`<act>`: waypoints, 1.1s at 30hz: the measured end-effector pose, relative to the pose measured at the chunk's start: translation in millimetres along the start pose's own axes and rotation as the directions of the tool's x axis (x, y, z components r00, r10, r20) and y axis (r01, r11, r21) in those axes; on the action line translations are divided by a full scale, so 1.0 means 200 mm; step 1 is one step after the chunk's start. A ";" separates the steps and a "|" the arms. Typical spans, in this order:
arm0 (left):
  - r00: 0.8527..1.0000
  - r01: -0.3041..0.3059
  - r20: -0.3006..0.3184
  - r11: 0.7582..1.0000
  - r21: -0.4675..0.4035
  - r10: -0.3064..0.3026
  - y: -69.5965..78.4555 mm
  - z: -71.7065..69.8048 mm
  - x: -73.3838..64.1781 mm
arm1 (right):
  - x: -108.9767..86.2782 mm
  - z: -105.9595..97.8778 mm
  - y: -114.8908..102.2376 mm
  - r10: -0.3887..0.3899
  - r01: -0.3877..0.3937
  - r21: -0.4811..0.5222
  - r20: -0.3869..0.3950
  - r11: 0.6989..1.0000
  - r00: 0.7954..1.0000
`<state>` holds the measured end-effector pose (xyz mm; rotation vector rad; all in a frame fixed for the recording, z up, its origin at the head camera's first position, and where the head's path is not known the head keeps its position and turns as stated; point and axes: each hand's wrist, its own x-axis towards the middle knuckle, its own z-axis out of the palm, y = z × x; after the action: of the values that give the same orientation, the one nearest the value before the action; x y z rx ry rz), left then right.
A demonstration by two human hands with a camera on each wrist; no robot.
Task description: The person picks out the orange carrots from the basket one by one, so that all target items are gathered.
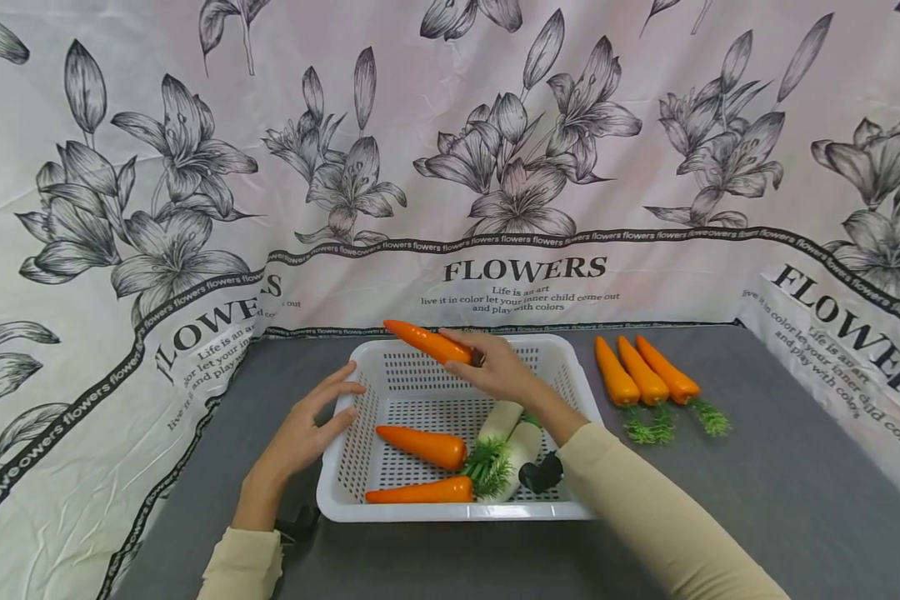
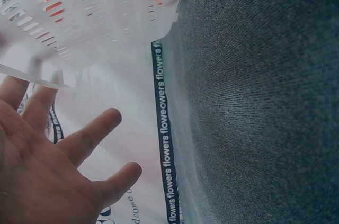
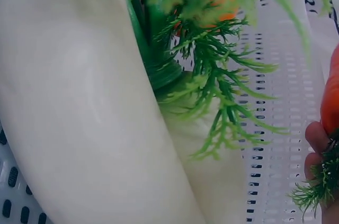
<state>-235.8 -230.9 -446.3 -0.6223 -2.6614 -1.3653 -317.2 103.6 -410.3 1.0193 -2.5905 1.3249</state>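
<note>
My right hand (image 1: 495,367) grips an orange carrot (image 1: 426,340) near its leafy end, over the back part of the white perforated basket (image 1: 390,511). The carrot's tip points left; its green leaves (image 3: 312,189) hang by the fingers in the right wrist view. My left hand (image 1: 309,423) is at the basket's left rim, fingers spread, with some fingertips over the rim in the left wrist view. Inside the basket lie two carrots, one (image 1: 423,447) behind the other (image 1: 423,492), and two white radishes (image 3: 90,102) to their right, partly hidden by leaves and the right forearm.
To the basket's right, three carrots (image 1: 641,375) lie side by side on the grey tabletop (image 1: 765,475), leaves toward me. A flower-printed cloth (image 1: 525,283) hangs behind the table and along both sides. A dark wrist camera (image 1: 542,473) overlaps the radishes.
</note>
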 end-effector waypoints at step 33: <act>1.000 -0.028 -0.003 1.000 -0.014 0.028 0.00 0.00 0.00 | 0.01 -0.13 -0.01 0.227 -0.192 0.172 -0.215 0.966 0.950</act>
<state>-235.4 -230.8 -446.6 -0.6555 -2.6327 -1.3775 -323.6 120.9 -391.2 0.5702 -2.5069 1.5999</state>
